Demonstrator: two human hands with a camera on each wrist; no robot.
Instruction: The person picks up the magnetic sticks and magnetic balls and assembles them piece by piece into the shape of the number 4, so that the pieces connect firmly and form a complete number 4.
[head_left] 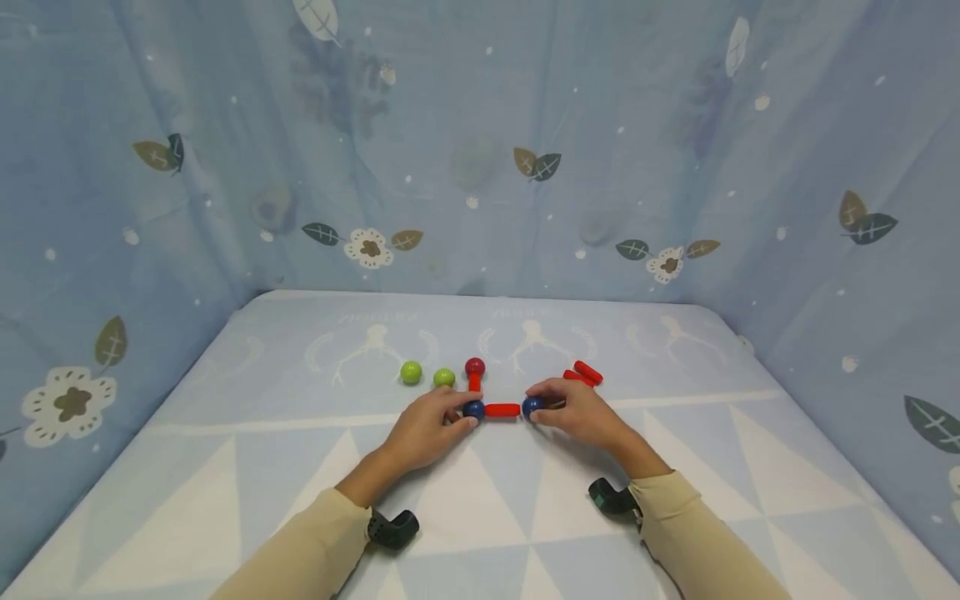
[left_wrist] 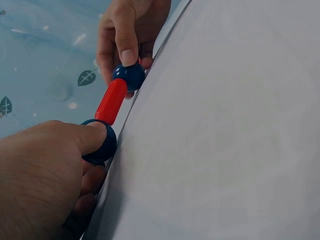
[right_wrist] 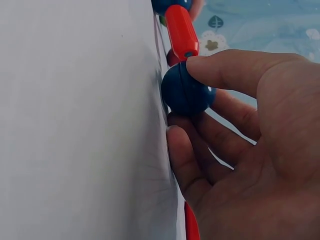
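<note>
My left hand (head_left: 429, 423) pinches a blue ball (head_left: 474, 409) between thumb and fingers. From that ball a red rod (head_left: 502, 410) extends to the right, and a second red rod (head_left: 475, 382) runs away from me to a red ball (head_left: 475, 367). Another blue ball (head_left: 532, 406) is pinched by my right hand (head_left: 579, 412), close to the free end of the rightward rod. In the right wrist view the rod's end (right_wrist: 186, 50) shows a small dark tip just above this blue ball (right_wrist: 185, 92); whether they touch I cannot tell.
Two green balls, one further left (head_left: 411, 372) and one nearer the left hand (head_left: 444, 377), lie on the patterned cloth (head_left: 525, 517). Loose red rods (head_left: 588, 372) lie beyond the right hand. A blue curtain (head_left: 480, 150) rises behind the table.
</note>
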